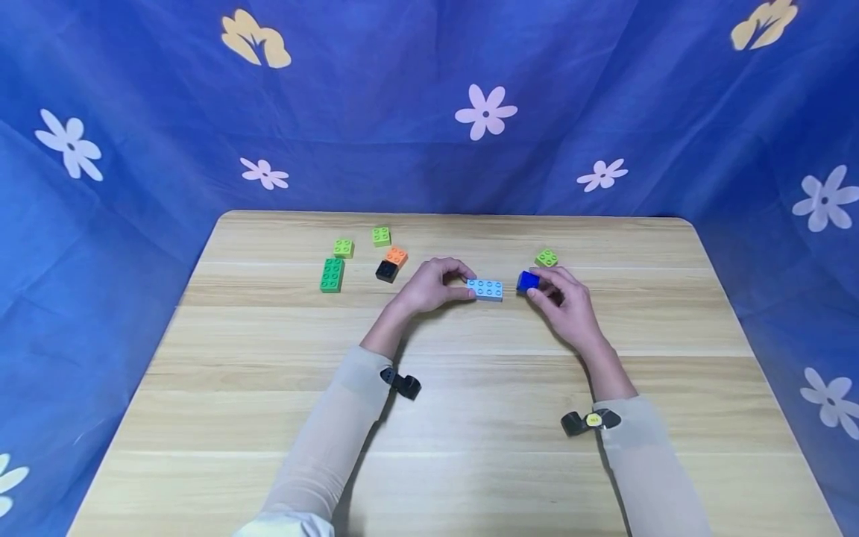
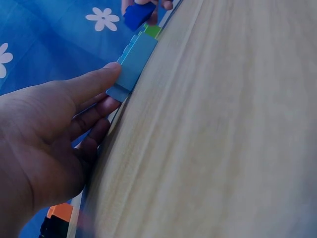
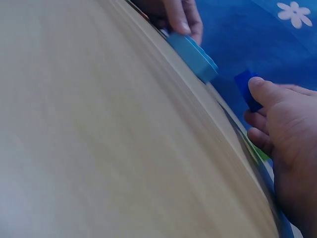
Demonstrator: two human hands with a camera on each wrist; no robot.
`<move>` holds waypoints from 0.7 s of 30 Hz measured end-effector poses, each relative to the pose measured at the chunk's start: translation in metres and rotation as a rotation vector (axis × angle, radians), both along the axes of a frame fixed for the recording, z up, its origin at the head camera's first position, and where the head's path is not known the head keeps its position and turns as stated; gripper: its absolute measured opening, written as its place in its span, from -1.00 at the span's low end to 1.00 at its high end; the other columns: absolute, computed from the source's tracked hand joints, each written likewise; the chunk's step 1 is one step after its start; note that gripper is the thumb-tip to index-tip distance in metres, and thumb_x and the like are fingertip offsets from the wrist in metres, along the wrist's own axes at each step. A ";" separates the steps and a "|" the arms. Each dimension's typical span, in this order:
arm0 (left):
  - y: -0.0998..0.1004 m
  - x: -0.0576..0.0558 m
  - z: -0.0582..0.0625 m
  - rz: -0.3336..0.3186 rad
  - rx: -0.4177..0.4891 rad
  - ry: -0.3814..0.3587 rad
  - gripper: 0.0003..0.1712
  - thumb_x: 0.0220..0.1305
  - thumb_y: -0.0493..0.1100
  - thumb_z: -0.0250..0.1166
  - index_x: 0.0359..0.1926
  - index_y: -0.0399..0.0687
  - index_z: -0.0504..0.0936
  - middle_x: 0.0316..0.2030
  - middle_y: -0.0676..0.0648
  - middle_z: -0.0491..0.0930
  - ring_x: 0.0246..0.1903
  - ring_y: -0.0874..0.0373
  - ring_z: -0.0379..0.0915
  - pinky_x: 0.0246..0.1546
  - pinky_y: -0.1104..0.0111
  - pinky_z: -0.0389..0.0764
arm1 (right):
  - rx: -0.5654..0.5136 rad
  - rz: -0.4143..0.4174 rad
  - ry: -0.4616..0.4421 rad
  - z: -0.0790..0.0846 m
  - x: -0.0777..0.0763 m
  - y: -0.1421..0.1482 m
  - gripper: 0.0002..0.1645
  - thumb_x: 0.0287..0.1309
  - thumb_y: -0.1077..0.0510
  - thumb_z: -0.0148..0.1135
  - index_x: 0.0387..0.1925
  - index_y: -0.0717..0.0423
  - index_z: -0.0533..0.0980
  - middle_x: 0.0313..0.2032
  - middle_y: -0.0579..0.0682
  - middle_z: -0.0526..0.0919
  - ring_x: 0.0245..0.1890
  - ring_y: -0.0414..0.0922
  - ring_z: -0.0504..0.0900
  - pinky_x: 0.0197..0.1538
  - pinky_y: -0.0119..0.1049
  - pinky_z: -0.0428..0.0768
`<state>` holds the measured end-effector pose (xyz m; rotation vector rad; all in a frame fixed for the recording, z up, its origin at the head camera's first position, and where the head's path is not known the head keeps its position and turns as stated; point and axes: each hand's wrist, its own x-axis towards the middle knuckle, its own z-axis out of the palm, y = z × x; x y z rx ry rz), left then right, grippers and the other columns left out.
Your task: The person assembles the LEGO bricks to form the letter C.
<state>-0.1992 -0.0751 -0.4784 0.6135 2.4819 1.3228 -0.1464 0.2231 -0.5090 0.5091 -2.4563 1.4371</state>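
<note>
Legible text, brands, numbers: none in the head, left wrist or right wrist view. One label logged, head view: small yellow label [image 1: 593, 420] on the black wrist mount [image 1: 610, 419] at the cuff of the right sleeve [image 1: 651, 462]. Faint marks on its face, too small and blurred to read; letters, digits or symbol cannot be told. Position: over the right half of the tabletop [image 1: 483, 395], nearer its right edge than its left, well apart from the far edge and far right corner.
</note>
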 end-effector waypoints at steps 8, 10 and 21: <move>0.001 0.001 0.000 0.000 -0.002 0.012 -0.70 0.24 -0.12 0.60 -0.04 -0.04 0.77 -0.10 0.01 0.74 -0.07 0.12 0.59 0.12 0.26 0.57 | 0.010 0.075 -0.007 0.003 0.002 -0.024 -0.58 0.41 0.20 0.37 0.26 0.00 0.65 0.15 -0.01 0.68 0.02 -0.05 0.68 0.01 -0.37 0.66; 0.001 0.001 0.001 -0.002 -0.003 0.019 -0.71 0.25 -0.12 0.59 -0.04 -0.04 0.77 -0.10 0.01 0.74 -0.07 0.12 0.59 0.11 0.26 0.57 | 0.031 0.075 -0.012 0.004 0.002 -0.027 -0.58 0.43 0.17 0.36 0.26 -0.03 0.66 0.16 -0.04 0.67 0.09 -0.04 0.68 0.07 -0.29 0.67; 0.002 0.002 0.002 0.002 -0.004 0.027 -0.71 0.24 -0.12 0.59 -0.06 -0.06 0.77 -0.14 0.01 0.74 -0.10 0.11 0.59 0.11 0.25 0.56 | 0.016 0.093 0.003 0.001 -0.001 -0.031 -0.62 0.42 0.19 0.36 0.21 -0.06 0.70 0.17 -0.08 0.67 0.09 -0.07 0.68 0.01 -0.44 0.68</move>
